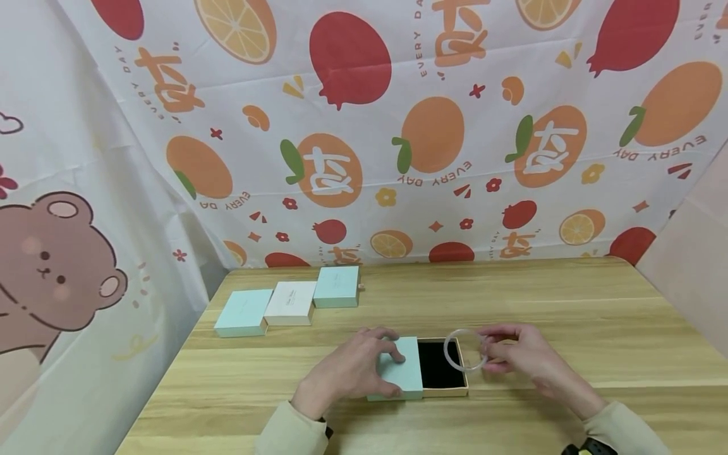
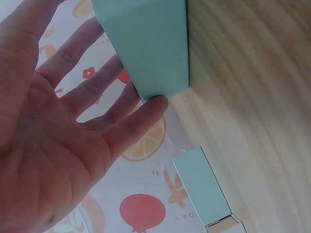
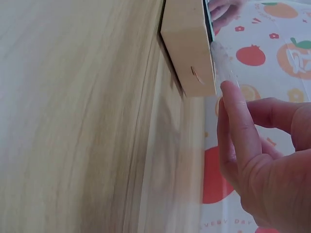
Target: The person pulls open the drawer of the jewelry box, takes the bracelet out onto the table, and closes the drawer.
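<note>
A pale bangle (image 1: 448,355) is pinched in my right hand (image 1: 520,354), its near-left part over the open end of a drawer box. That box has a light-blue sleeve (image 1: 408,360) with a cream drawer (image 1: 446,392) slid out to the right, showing a black lining (image 1: 439,373). My left hand (image 1: 355,366) holds the sleeve, thumb at its near side and fingers over the top. In the left wrist view, fingertips lie along the edge of the sleeve (image 2: 150,48). The right wrist view shows the bangle (image 3: 223,63) beside the drawer's end (image 3: 194,63), above its small pull tab.
Three more boxes stand at the back left of the wooden table (image 1: 540,297): a light-blue box (image 1: 244,311), a white box (image 1: 291,302) and another light-blue box (image 1: 337,285) with a small tab. A fruit-print cloth (image 1: 352,221) hangs behind the table.
</note>
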`<action>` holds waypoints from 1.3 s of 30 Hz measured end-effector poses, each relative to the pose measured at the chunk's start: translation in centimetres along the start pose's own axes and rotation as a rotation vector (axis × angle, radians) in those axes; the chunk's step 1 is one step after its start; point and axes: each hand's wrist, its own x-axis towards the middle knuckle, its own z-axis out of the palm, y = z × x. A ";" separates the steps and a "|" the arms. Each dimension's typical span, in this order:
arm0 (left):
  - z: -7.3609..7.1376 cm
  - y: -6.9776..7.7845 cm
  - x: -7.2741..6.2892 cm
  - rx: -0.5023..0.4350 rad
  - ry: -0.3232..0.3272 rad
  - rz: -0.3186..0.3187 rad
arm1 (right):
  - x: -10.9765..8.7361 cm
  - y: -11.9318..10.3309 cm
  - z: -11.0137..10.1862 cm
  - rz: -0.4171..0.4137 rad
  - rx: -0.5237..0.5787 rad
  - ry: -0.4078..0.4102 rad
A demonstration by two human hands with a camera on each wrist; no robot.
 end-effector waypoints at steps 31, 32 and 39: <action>0.3 -0.2 -0.2 0.017 0.008 0.030 | 1.5 1.4 -7.0 0.038 -0.073 0.232; 0.3 -0.2 -0.2 0.017 0.008 0.028 | 1.6 1.5 -7.1 0.033 -0.078 0.239; 0.1 -0.2 -0.2 0.010 0.007 0.026 | 1.8 1.3 -7.7 0.027 -0.147 0.287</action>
